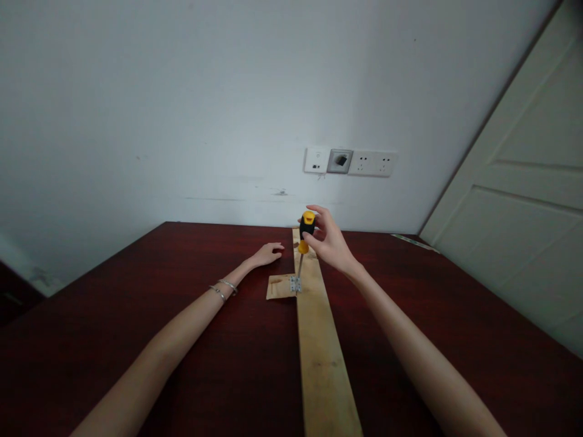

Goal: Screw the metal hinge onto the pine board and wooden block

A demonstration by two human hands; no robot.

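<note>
My right hand grips a yellow and black screwdriver by its handle. The screwdriver stands nearly upright, its tip down at a small metal hinge. That hinge lies across the joint between a long wooden board and a short wooden piece on the board's left side. Whether the tip sits in a screw is too small to make out. My left hand rests on the table left of the board, fingers stretched out and holding nothing, just beyond the short piece.
The dark red table reaches back to a white wall. Wall sockets sit above its far edge. A pale panelled door stands at the right, and a thin strip lies at the far right edge.
</note>
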